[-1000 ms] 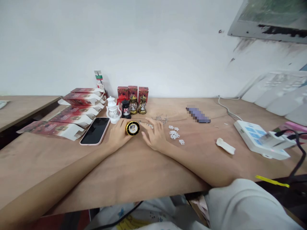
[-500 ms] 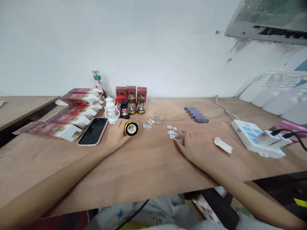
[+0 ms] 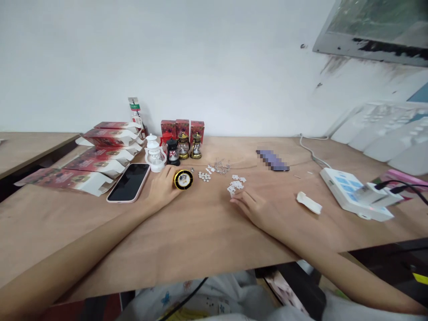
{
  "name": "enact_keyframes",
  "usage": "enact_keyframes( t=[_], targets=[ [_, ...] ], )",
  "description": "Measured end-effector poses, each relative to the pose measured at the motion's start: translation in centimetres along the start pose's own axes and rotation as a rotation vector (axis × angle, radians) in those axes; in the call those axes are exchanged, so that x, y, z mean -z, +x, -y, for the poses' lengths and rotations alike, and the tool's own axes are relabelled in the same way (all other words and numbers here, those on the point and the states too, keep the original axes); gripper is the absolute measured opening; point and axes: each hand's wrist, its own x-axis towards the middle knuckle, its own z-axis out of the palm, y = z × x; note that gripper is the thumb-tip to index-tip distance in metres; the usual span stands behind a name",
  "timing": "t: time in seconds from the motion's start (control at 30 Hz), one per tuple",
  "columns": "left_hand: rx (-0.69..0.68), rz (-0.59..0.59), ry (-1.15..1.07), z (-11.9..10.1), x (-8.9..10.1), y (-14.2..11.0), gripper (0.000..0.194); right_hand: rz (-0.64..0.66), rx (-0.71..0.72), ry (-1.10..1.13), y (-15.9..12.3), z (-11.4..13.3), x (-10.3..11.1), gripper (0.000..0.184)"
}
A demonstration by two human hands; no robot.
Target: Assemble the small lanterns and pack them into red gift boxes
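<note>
A left hand (image 3: 162,189) curls around the side of a round black-and-gold piece (image 3: 183,179), its face turned up, on the wooden surface (image 3: 207,240) beside a pink-edged phone (image 3: 129,183). The right hand (image 3: 256,209), fingers partly bent and close together, rests at the near edge of scattered small white pieces (image 3: 237,184); whether it grips one cannot be told

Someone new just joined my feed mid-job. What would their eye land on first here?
Probably the round black-and-gold piece in the left hand, just left of the picture's middle. Next might come the small lanterns in white, red, black and gold, grouped near three upright red boxes. Then perhaps the right hand, low beside a scatter of little white pieces.
</note>
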Motion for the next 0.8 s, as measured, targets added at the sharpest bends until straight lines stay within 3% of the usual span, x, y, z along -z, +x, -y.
enact_keyframes(
  t=[0.17, 0.33, 0.53, 0.8],
  targets=[
    [-0.03, -0.017, 0.024, 0.2, -0.4, -0.1, 0.035, -0.095, 0.244, 0.149, 2.2, 2.7, -1.3, 0.008],
    [-0.036, -0.018, 0.039, 0.2, -0.5, -0.2, 0.037, -0.162, 0.346, 0.243, 5.1, 4.7, -4.3, 0.01],
    [-0.021, -0.021, 0.04, 0.2, -0.6, -0.2, 0.033, -0.25, 0.275, 0.171, 7.3, 5.7, -7.5, 0.01],
    [-0.062, -0.03, 0.039, 0.2, -0.7, -0.2, 0.034, -0.28, 0.213, 0.141, 7.4, 5.4, -7.4, 0.016]
  ],
)
